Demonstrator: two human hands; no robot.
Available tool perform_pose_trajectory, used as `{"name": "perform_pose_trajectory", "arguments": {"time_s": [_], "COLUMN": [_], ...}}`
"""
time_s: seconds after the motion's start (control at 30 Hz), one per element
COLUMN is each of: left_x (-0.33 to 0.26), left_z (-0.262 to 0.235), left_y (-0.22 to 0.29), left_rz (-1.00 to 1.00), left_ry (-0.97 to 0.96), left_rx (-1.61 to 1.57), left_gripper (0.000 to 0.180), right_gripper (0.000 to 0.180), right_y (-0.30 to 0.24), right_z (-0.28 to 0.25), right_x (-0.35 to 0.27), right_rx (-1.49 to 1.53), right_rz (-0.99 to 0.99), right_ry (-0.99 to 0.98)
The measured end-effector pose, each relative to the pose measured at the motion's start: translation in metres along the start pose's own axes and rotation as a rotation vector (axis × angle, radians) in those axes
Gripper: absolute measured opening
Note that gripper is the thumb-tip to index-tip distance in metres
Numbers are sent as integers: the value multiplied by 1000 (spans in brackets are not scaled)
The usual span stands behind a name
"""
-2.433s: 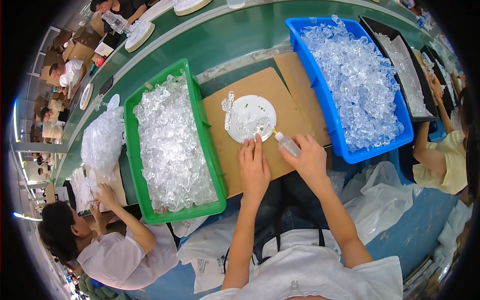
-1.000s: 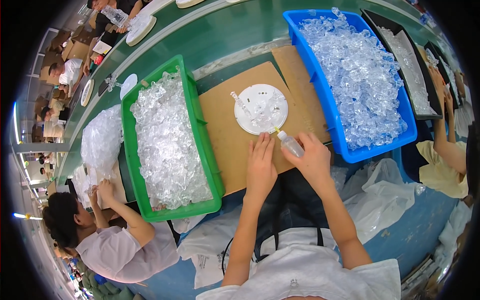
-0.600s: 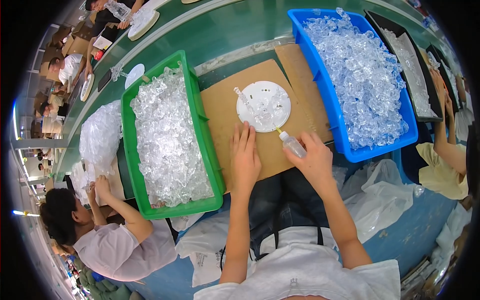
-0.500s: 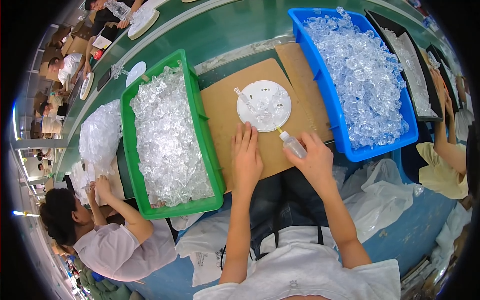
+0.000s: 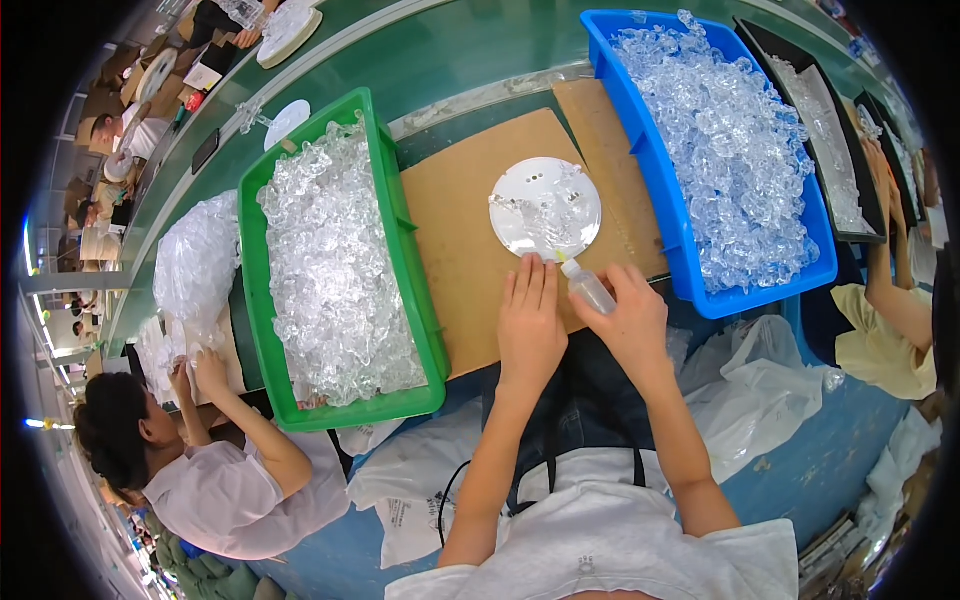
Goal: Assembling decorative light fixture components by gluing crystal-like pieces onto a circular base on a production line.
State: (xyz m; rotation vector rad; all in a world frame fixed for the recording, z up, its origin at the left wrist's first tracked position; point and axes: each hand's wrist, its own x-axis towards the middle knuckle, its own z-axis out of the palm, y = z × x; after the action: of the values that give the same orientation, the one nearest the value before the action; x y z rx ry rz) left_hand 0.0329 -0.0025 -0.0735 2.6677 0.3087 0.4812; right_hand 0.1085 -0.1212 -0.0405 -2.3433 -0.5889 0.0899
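A green bin point(image 5: 370, 410) on the left and a blue bin point(image 5: 765, 297) on the right, both heaped with clear plastic pieces, wall in the work space. Past the blue bin is a black tray point(image 5: 857, 237); left of the green bin, a co-worker point(image 5: 225, 495) in a pale top sits by a full plastic bag point(image 5: 195, 265). Between the bins, a white disc point(image 5: 519, 182) bearing clear parts lies on brown cardboard point(image 5: 455, 230). The right hand point(image 5: 637, 325) pinches a small clear bottle point(image 5: 592, 290) between thumb and fingers, its tip at the disc's near rim. The left hand point(image 5: 532, 325) has fingers straight and together, tips at that rim; whether its thumb grips cannot be told. Cardboard stretches widely from disc to green bin, more narrowly toward the blue one; its near edge runs beneath the hands.
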Motion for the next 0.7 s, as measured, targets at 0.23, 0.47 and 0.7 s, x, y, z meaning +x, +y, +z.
{"name": "perform_pose_trajectory", "arguments": {"time_s": [0.23, 0.47, 0.7], "left_x": [1, 1, 3], "left_z": [-2, -4, -6], "left_y": [2, 1, 3], "left_rz": [-1, 2, 5], "left_ry": [-9, 1, -8], "left_rx": [39, 33, 52], "left_gripper": [48, 47, 48], "right_gripper": [30, 30, 29], "right_y": [1, 6, 10], "right_z": [-5, -10, -18], "right_x": [-1, -5, -4], "right_rx": [22, 35, 57], "right_rz": [45, 56, 102], "right_ry": [-9, -9, -15]}}
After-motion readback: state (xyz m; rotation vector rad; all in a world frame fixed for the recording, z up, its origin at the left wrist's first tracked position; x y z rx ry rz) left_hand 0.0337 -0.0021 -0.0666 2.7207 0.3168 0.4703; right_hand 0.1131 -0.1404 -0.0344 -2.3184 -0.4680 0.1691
